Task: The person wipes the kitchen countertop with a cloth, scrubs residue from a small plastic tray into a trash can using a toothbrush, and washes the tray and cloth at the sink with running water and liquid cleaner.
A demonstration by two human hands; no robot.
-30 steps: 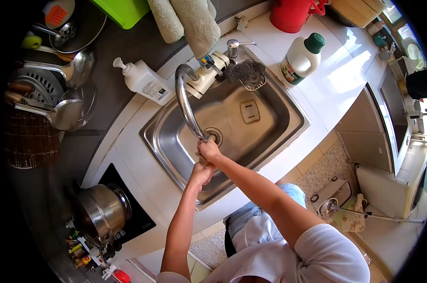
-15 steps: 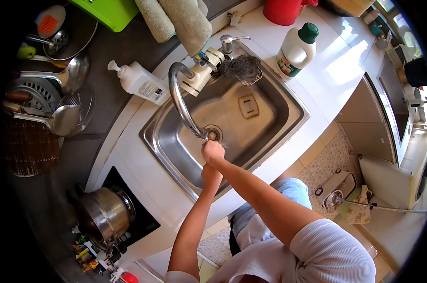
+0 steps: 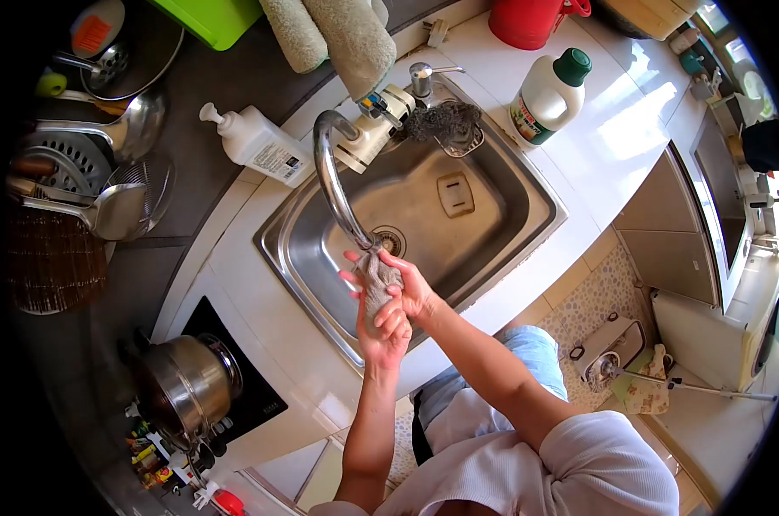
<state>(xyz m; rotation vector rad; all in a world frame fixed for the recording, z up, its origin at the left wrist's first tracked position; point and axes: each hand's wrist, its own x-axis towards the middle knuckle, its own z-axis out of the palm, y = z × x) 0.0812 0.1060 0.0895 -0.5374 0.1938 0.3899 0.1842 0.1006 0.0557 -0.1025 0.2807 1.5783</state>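
A wet-looking grey-brown cloth [image 3: 377, 288] is held between my two hands, under the mouth of the curved chrome faucet [image 3: 328, 172]. My left hand [image 3: 384, 331] has its palm turned up, with the cloth lying in it and the fingers curled at its sides. From the right, my right hand [image 3: 413, 291] grips the cloth's edge near the spout. Both hands are over the near side of the steel sink [image 3: 484, 249], close to the drain [image 3: 390, 242].
Behind the sink are a white pump bottle [image 3: 265, 148], a dark scouring pad [image 3: 441, 122] and a white bottle with a green cap [image 3: 548, 99]. A steel pot [image 3: 187, 387] stands on the black hob at left. Ladles [image 3: 136, 129] hang at upper left.
My hands have turned and opened from a closed clasp under the spout, and the cloth now shows between them. The view has shifted slightly.
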